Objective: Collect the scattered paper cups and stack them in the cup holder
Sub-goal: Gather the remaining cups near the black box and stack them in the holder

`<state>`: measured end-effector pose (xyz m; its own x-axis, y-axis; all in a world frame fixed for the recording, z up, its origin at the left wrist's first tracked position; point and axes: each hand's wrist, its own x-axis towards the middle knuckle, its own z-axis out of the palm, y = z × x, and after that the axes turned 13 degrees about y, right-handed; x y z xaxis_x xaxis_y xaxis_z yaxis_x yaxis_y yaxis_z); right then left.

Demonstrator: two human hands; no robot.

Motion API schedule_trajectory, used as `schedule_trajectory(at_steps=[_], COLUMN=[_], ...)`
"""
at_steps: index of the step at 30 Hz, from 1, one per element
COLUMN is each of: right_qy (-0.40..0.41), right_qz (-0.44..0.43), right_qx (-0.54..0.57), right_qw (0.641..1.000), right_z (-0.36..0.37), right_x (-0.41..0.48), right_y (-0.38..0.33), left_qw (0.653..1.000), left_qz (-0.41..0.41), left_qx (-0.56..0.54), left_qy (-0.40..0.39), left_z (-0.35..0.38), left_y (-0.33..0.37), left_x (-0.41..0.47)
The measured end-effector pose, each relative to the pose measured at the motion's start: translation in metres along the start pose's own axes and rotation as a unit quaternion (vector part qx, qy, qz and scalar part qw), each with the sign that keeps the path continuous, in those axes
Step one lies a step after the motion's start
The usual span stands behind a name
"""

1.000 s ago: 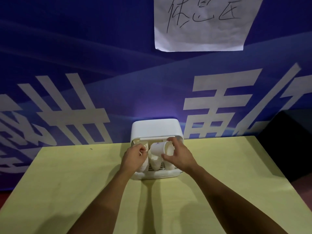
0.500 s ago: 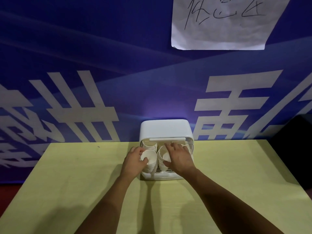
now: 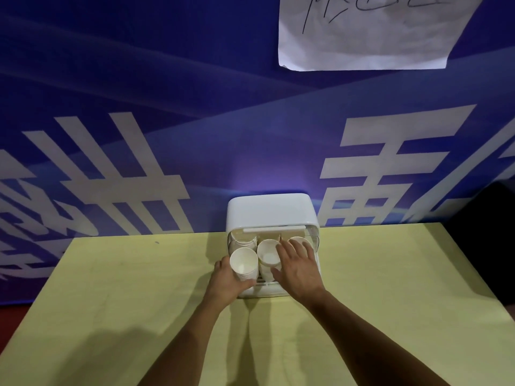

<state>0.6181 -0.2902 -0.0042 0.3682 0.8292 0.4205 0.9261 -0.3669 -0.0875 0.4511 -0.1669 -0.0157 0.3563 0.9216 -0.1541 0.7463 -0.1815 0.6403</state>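
Cup stack [image 3: 245, 267] in left hand [image 3: 225, 282] | right hand [image 3: 299, 270] spread over cup holder [image 3: 271, 210]

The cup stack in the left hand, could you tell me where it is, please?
Head view, centre: the cup stack is at the front-left corner of the cup holder, beside the middle stack.

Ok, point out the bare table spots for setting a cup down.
Bare table lies left of the left hand and right of the right hand, out to both edges. Crowded: the cup holder, packed with cups, where both hands are.
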Motion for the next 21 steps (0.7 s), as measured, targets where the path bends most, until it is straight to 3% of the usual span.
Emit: schedule_trajectory(at_steps=[7,13,21], right_qy=[-0.001,0.090,0.091], right_qz=[0.002,0.155,0.319], right_qx=[0.008,0.070,0.160], right_qw=[1.000,0.981,0.930], right_z=[0.009,-0.001,0.001], right_x=[-0.008,-0.030,-0.017], right_y=[0.003,0.013,0.021], left_qw=[0.999,0.997,0.997], left_qz=[-0.027,-0.034,-0.034], left_qx=[-0.034,-0.054,-0.066], left_qy=[0.031,0.045,0.031], left_z=[0.012,0.019,0.025], left_y=[0.003,0.007,0.016], left_x=[0.001,0.001,0.006])
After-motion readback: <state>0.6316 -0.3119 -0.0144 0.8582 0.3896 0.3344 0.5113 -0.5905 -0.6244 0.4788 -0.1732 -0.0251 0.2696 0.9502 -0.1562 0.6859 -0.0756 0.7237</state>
